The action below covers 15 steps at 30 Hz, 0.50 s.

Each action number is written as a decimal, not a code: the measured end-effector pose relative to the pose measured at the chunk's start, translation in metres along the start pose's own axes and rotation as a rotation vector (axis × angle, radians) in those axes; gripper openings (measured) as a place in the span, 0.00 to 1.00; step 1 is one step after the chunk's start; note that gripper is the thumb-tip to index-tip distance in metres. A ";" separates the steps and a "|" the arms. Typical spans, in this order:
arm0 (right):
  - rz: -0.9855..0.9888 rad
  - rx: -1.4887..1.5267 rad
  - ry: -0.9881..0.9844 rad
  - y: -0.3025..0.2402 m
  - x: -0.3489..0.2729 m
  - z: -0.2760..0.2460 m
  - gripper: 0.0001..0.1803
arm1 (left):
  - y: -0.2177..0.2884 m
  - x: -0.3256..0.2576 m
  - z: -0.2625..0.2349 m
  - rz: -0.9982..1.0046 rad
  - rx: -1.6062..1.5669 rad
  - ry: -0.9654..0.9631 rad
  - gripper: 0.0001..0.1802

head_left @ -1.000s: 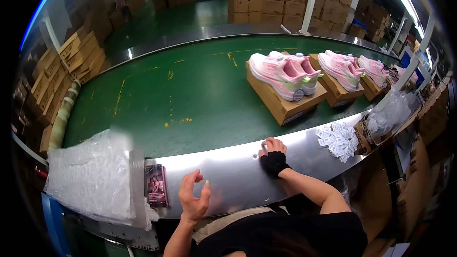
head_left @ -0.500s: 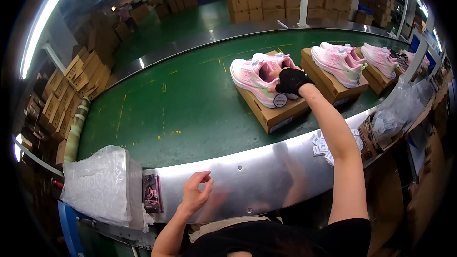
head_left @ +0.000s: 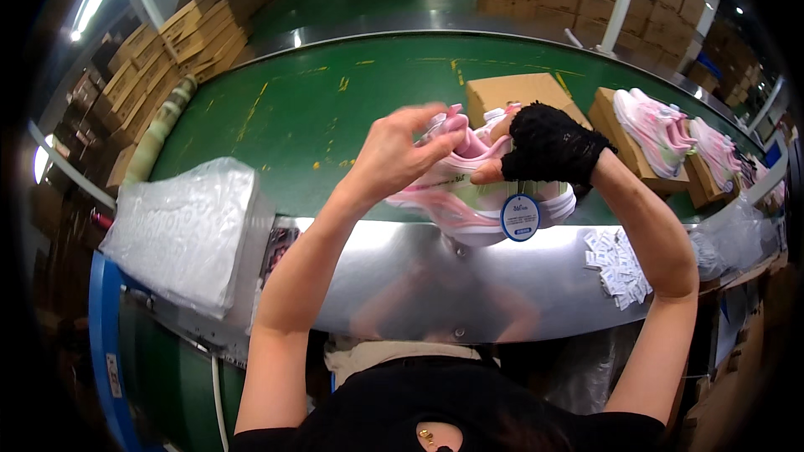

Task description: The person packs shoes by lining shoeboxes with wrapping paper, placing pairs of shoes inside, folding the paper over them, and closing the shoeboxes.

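A pair of pink and white sneakers (head_left: pixel 469 218) with pale green patches is held up over the near edge of the belt. My right hand (head_left: pixel 553 146), in a black fingerless glove, grips the pair at the heel side, thumb on the near shoe. From that shoe hangs a round blue and white tag (head_left: pixel 520 218). My bare left hand (head_left: pixel 398 155) is at the near shoe's tongue, with thumb and fingers closed around it. The second shoe is mostly hidden behind the first. Behind the shoes lies a brown shoebox (head_left: pixel 519 94) on the belt.
More sneakers (head_left: pixel 653 132) sit on shoeboxes along the green belt (head_left: pixel 310 117) at right. Small white packets (head_left: pixel 618 268) lie on the metal ledge (head_left: pixel 402 285), beside clear plastic bags (head_left: pixel 724 238). A plastic-wrapped white stack (head_left: pixel 184 234) stands at left.
My right hand has lifted the pair off its shoebox and brought it nearer. My left hand has risen from above the ledge to the near shoe. The view has shifted right.
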State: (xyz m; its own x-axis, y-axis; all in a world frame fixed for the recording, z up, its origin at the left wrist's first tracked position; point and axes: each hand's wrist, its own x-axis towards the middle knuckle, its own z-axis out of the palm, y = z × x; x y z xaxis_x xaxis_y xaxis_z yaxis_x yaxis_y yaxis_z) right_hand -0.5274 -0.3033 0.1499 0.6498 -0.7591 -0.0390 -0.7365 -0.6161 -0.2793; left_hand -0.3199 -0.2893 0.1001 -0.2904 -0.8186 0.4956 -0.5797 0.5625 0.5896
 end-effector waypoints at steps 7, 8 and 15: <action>-0.189 0.138 -0.117 -0.050 0.023 0.028 0.35 | -0.050 -0.064 -0.022 -0.495 -0.434 0.039 0.13; -0.215 0.092 -0.147 -0.053 0.021 0.036 0.31 | -0.050 -0.073 -0.026 -0.502 -0.435 0.035 0.13; -0.403 0.319 -0.084 -0.047 -0.024 0.122 0.17 | -0.062 -0.117 -0.009 -0.365 -0.237 -0.132 0.21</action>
State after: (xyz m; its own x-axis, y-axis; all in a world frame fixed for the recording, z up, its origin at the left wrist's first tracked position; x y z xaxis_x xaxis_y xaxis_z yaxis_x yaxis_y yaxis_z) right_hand -0.4851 -0.2304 0.0473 0.8923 -0.4475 0.0589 -0.3395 -0.7514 -0.5659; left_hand -0.2429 -0.2275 0.0116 -0.2026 -0.9675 0.1513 -0.4765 0.2324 0.8479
